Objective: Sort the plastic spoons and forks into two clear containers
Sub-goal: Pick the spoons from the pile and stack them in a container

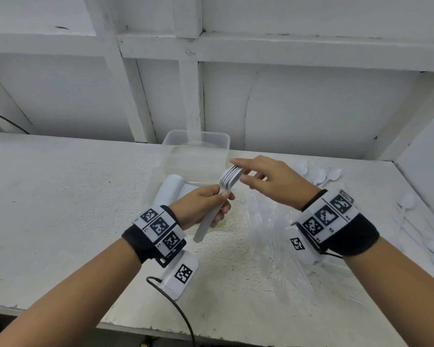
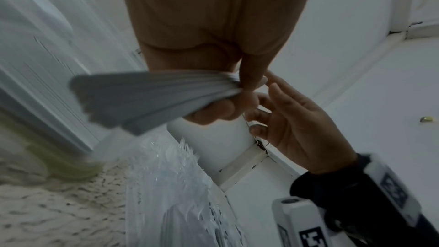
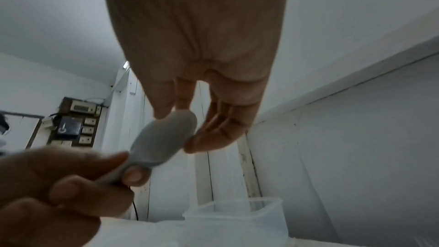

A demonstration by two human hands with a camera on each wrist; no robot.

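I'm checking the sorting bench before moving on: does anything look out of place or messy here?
Loose white spoons lie scattered on the table at the right, and crumpled clear plastic wrap is spread under the right hand. Nothing looks broken.

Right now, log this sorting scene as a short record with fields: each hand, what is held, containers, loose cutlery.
left hand: grips a stack of white plastic forks by the handles, tines up
right hand: fingers extended, fingertips at the fork heads, holding nothing
near container: clear, already holds forks lying flat
far container: clear, by the wall, contents not discernible
loose spoons: white, on the table to the right
plastic wrap: clear, crumpled, under the right wrist
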